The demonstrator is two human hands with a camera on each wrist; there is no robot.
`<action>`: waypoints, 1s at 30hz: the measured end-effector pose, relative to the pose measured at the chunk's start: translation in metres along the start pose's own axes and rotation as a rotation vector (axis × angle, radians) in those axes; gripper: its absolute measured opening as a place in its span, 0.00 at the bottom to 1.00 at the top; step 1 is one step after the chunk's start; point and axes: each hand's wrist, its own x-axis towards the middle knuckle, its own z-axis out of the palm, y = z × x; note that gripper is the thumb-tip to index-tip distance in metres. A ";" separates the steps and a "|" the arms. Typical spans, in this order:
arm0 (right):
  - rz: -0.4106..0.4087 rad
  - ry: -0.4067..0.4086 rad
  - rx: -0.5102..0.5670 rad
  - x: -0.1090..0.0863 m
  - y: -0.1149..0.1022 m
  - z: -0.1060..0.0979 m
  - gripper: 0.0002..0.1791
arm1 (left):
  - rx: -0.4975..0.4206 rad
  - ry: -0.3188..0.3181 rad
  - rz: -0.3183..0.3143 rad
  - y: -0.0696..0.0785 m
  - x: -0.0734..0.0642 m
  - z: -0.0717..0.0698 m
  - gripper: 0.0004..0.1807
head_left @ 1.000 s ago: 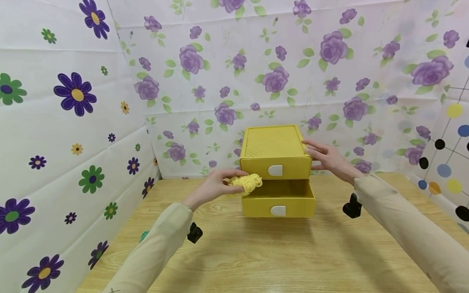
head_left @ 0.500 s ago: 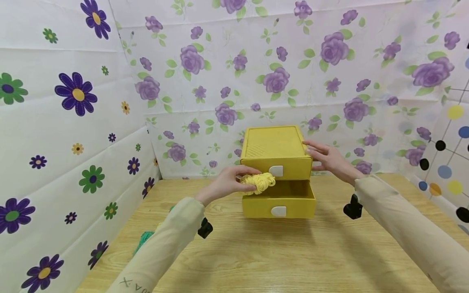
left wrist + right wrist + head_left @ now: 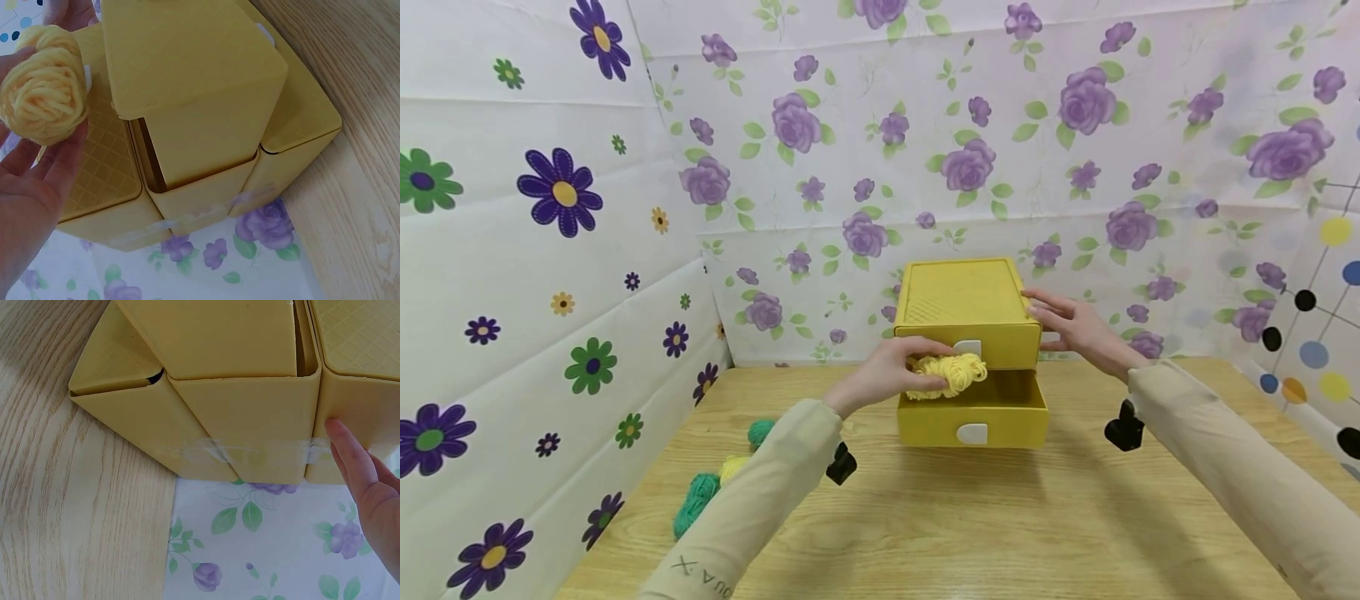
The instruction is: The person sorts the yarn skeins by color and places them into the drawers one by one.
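Note:
My left hand (image 3: 883, 375) holds a skein of yellow yarn (image 3: 957, 373) between thumb and fingers, above the left part of the pulled-out drawer (image 3: 925, 427). That drawer belongs to a yellow drawer cabinet (image 3: 962, 292) with white handles; the drawer above it is closed. In the left wrist view the yarn (image 3: 45, 97) stays in the fingers, apart from the drawer. My right hand (image 3: 1081, 332) touches the cabinet's right side near the top with extended fingers. The right wrist view shows a fingertip of this hand (image 3: 369, 481) against the yellow side wall. Part of the drawer's inside is hidden.
On the table's left side lie a green yarn skein (image 3: 696, 502), a yellow one (image 3: 732, 468) partly behind my sleeve, and another green one (image 3: 761, 432). Flowered sheets (image 3: 820, 167) hang behind and beside the wooden table (image 3: 910, 533). Clear tape (image 3: 215, 450) runs across the cabinet.
My left hand has moved right with the yellow yarn, from the drawer's left edge to over its opening. The skeins on the left have come into view. My right hand stays in place.

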 end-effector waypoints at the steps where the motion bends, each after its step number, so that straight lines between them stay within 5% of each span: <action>1: -0.002 -0.003 -0.001 0.000 0.000 0.000 0.34 | 0.004 0.001 0.002 0.001 0.001 0.000 0.22; 21: 0.007 0.025 0.023 0.001 0.005 0.000 0.33 | 0.027 0.007 0.002 0.017 0.019 0.013 0.22; 30: -0.010 -0.012 -0.002 0.000 0.002 -0.001 0.33 | 0.031 0.002 0.043 0.012 0.034 0.024 0.22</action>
